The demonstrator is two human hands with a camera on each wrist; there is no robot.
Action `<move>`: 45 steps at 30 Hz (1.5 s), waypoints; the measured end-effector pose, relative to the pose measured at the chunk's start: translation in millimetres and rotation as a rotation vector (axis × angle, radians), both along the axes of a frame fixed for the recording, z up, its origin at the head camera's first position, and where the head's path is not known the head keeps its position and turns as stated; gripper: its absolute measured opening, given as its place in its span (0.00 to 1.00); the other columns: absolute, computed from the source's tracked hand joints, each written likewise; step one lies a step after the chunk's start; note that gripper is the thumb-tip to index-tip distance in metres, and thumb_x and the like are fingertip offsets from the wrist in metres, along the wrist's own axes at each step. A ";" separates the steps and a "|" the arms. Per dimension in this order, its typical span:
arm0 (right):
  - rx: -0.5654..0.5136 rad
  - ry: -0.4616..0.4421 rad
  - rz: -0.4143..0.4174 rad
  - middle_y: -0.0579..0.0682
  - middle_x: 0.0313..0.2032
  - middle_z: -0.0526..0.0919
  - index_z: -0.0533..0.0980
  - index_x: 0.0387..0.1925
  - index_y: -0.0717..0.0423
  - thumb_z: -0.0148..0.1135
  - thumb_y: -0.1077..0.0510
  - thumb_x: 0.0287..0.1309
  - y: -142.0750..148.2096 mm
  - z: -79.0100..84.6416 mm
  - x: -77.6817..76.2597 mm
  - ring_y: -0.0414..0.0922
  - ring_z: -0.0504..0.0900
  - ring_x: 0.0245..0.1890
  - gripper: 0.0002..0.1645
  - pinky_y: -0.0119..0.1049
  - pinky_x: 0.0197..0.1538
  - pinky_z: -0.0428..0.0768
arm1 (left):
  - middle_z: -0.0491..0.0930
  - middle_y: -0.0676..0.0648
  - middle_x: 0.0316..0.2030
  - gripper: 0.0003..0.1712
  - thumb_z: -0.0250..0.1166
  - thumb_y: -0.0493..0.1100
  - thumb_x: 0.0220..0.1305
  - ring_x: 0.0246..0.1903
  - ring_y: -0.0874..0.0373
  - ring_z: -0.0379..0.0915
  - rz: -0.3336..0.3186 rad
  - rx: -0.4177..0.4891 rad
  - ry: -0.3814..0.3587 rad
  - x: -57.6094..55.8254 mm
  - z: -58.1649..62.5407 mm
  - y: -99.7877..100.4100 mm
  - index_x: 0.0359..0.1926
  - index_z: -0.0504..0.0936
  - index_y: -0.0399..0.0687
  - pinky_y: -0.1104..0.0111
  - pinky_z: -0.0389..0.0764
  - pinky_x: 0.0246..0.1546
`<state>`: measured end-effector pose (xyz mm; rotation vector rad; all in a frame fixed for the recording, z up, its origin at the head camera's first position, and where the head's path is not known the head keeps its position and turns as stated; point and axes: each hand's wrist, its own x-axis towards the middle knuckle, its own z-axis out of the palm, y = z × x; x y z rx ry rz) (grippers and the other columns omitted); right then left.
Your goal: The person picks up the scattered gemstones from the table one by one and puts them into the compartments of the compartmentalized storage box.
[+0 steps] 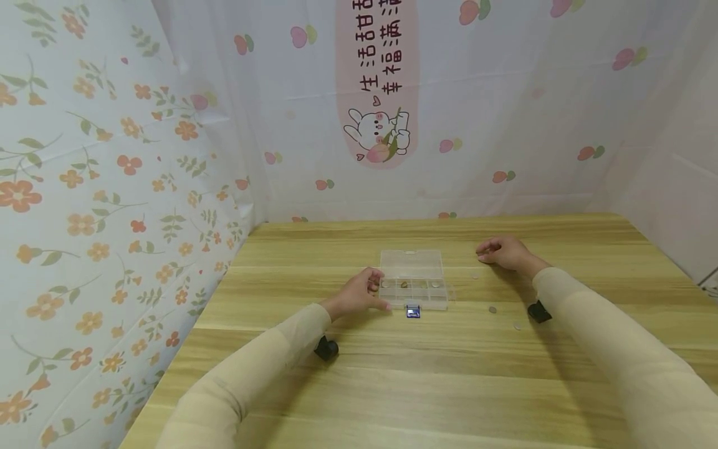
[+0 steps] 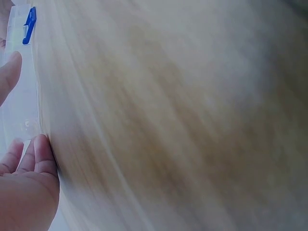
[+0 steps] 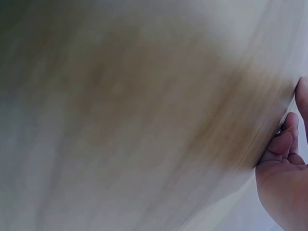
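Note:
A clear plastic compartment box (image 1: 419, 305) lies on the table, lid (image 1: 412, 264) laid back and blue latch (image 1: 412, 312) hanging at its front. Small round pieces like coins sit in its rear compartments, a brownish one (image 1: 404, 285) among them. My left hand (image 1: 359, 292) holds the box's left end, fingers bent against that side and thumb along the front. Beyond the box to the right, my right hand (image 1: 505, 252) is low at the tabletop with curled fingers (image 3: 284, 144); whether anything is between thumb and fingertips is hidden.
Between the box and my right arm lie small flat coin-like discs: a pale one (image 1: 474, 276), a darker one (image 1: 492, 309) and another pale one (image 1: 517, 327). The wooden table (image 1: 392, 386) ends at a patterned cloth (image 1: 482, 181) behind.

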<state>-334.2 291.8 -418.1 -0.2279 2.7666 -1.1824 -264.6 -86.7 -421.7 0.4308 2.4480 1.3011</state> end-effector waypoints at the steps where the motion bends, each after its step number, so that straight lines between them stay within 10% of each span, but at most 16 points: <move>1: 0.002 -0.001 0.001 0.59 0.42 0.78 0.77 0.51 0.68 0.64 0.60 0.63 0.0 -0.2 -0.2 0.55 0.72 0.46 0.19 0.47 0.49 0.69 | 0.69 0.49 0.52 0.41 0.79 0.43 0.48 0.50 0.55 0.67 0.000 0.000 0.001 0.0 -0.2 0.0 0.61 0.68 0.45 0.62 0.71 0.52; 23: 0.051 -0.008 0.018 0.63 0.47 0.79 0.79 0.46 0.66 0.64 0.59 0.63 1.7 -0.4 -1.2 0.59 0.73 0.50 0.14 0.54 0.56 0.68 | 0.69 0.48 0.53 0.40 0.78 0.41 0.49 0.50 0.55 0.67 0.005 -0.002 0.005 2.5 0.4 1.1 0.61 0.68 0.44 0.62 0.71 0.53; 45: 0.016 0.019 0.126 0.52 0.35 0.78 0.79 0.46 0.65 0.63 0.60 0.64 -17.0 9.9 13.5 0.47 0.69 0.33 0.13 0.35 0.34 0.71 | 0.69 0.49 0.52 0.40 0.78 0.42 0.49 0.49 0.56 0.67 0.002 0.015 0.000 -0.5 -2.5 -0.9 0.61 0.68 0.45 0.63 0.71 0.52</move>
